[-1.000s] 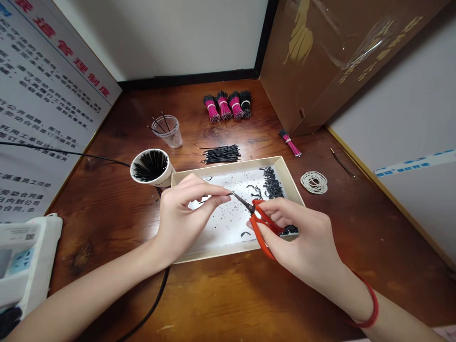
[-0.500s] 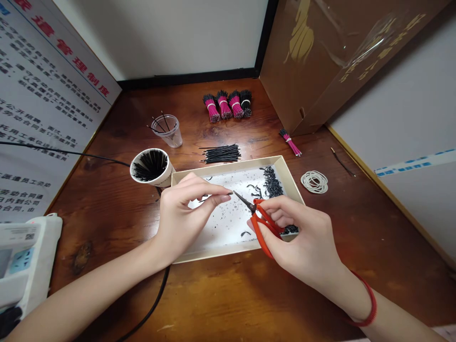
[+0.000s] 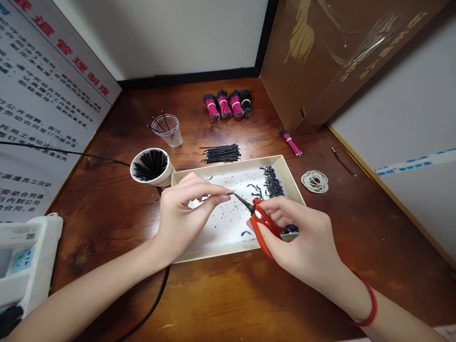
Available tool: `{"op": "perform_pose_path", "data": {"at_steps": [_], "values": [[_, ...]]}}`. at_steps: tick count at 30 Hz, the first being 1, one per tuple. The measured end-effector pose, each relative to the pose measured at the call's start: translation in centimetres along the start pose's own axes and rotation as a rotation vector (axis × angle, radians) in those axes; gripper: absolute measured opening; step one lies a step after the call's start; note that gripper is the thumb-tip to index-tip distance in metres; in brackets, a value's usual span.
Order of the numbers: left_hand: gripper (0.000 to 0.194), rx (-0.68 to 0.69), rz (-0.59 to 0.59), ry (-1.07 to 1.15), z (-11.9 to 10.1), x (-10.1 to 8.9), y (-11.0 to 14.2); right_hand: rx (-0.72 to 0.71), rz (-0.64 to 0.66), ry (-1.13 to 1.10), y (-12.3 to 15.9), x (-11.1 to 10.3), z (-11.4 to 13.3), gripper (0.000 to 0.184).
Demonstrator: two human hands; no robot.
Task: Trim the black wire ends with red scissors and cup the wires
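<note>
My left hand (image 3: 185,213) pinches something thin and dark between thumb and forefinger over a shallow cream tray (image 3: 285,171); I cannot make out what it is. My right hand (image 3: 302,237) grips red-handled scissors (image 3: 261,223), whose blade tips meet the left fingertips. Small black offcuts (image 3: 272,183) lie heaped in the tray's far right corner, with tiny bits scattered over its white floor.
A paper cup (image 3: 151,167) full of black sticks stands left of the tray, a clear plastic cup (image 3: 168,130) behind it. Loose black sticks (image 3: 221,153), pink bundles (image 3: 228,105), a lone bundle (image 3: 291,142), rubber bands (image 3: 314,181), a cardboard box (image 3: 331,61), a black cable (image 3: 149,308) and a white device (image 3: 24,261) surround it.
The scissors' tips drew slightly back from the left fingertips half a second ago and have returned to touch them. The hands have otherwise stayed in place.
</note>
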State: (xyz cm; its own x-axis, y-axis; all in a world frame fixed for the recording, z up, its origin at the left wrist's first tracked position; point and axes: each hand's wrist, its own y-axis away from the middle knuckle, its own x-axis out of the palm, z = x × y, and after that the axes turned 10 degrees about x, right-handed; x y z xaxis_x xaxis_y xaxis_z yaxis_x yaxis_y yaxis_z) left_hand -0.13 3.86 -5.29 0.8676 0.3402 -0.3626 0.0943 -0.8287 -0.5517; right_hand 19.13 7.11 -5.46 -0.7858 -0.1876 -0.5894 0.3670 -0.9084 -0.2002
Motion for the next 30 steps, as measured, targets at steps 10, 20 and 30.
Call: {"op": "perform_pose_path", "data": {"at_steps": [10,20,30], "values": [[0.018,0.004,0.003,0.003,0.09,-0.01,-0.04,-0.006,-0.026,0.011,0.22,-0.1,-0.33,0.017],[0.019,0.013,0.01,0.011,0.0,-0.06,-0.07,0.023,-0.006,0.021,0.02,-0.03,0.25,0.015],[0.021,0.017,0.016,0.015,0.02,-0.09,-0.01,0.006,-0.012,0.019,0.01,0.01,0.19,0.014]]}}
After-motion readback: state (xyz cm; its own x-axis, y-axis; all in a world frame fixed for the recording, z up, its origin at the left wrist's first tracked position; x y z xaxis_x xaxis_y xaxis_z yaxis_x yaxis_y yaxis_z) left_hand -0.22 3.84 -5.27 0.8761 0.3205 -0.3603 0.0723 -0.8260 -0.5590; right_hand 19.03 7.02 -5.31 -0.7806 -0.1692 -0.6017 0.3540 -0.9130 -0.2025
